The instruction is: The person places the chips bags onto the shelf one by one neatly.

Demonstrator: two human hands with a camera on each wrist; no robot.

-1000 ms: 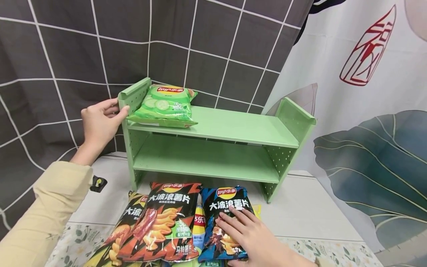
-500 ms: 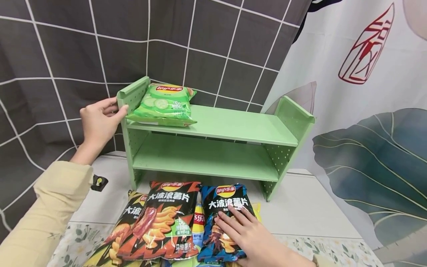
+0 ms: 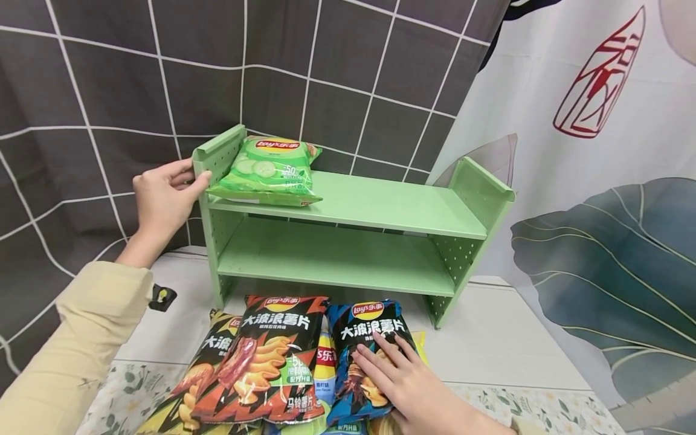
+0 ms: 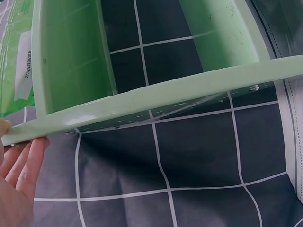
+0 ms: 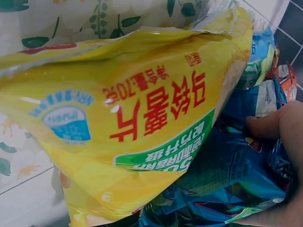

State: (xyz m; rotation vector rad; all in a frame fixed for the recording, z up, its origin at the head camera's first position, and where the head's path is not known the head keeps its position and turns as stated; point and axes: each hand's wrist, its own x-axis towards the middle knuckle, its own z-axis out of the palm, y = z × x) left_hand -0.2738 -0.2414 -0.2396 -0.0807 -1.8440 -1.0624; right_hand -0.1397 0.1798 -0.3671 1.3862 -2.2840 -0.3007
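Observation:
My left hand [image 3: 163, 202] grips the front edge of the left side panel of a light green shelf rack [image 3: 337, 254], thumb in front and fingers behind. On the top tier, beside that panel, sits a green bag of cucumber potato chips [image 3: 266, 169]. My right hand [image 3: 405, 377] holds a blue-black bag of potato chips [image 3: 342, 389] by its right side, with fingers spread over the front. In the right wrist view the thumb lies against the blue bag [image 5: 213, 165]. A yellow chip bag [image 5: 142, 113] fills much of that view beside it.
Left of the blue bag, a red-black chip bag [image 3: 272, 362] overlaps a yellow-black one [image 3: 203, 362]. More bags lie partly hidden beneath, on the white table [image 3: 511, 338] with its floral cloth. A dark grid curtain [image 3: 304, 72] hangs behind the rack.
The lower right part of the blue-black bag has come up slightly under my right hand, showing more of the bag below. My left hand keeps its place on the rack.

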